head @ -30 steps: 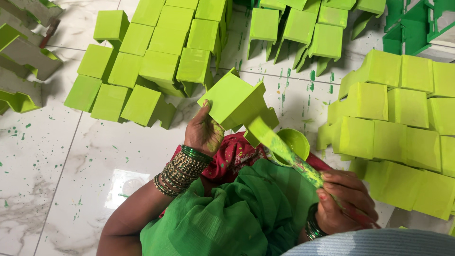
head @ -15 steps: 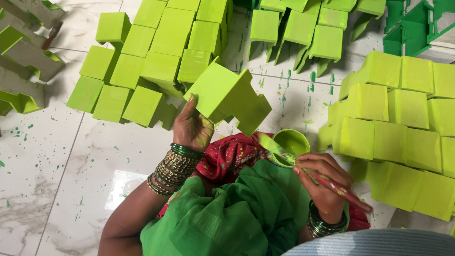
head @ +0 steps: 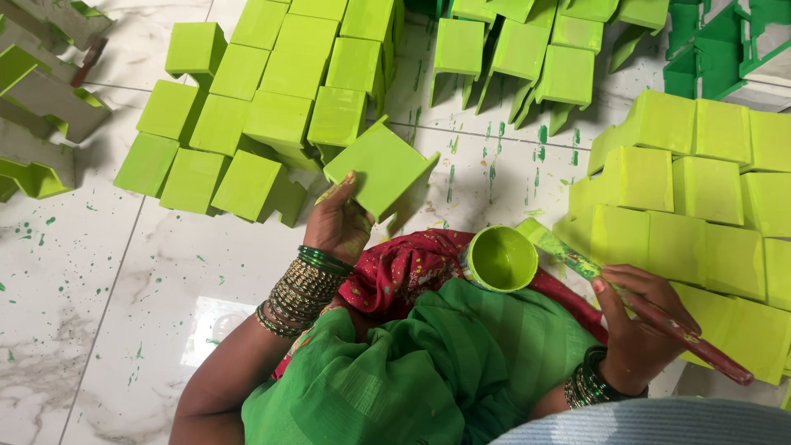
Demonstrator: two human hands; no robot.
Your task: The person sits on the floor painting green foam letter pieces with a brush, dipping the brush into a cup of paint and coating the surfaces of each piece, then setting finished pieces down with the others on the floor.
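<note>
My left hand [head: 339, 221] grips a lime-green painted block [head: 381, 167] by its near corner and holds it tilted just above the floor, beside the group of green blocks [head: 272, 107] at the upper left. My right hand [head: 638, 325] holds a paintbrush [head: 634, 301] with a red handle; its green-coated bristle end points toward a small cup of green paint [head: 499, 259] resting on my lap. Stacked bangles cover my left wrist [head: 301, 288].
More green blocks [head: 709, 198] are packed along the right, others stand on edge at the top [head: 527, 49]. Darker green frames [head: 717, 49] fill the top right corner. Unpainted grey pieces [head: 41, 99] lie at the left. The white marble floor [head: 99, 313] is spattered with paint.
My left hand has carried the block left and down toward the group of blocks. My right hand has drawn the brush back to the right, away from the block, its tip now near the cup.
</note>
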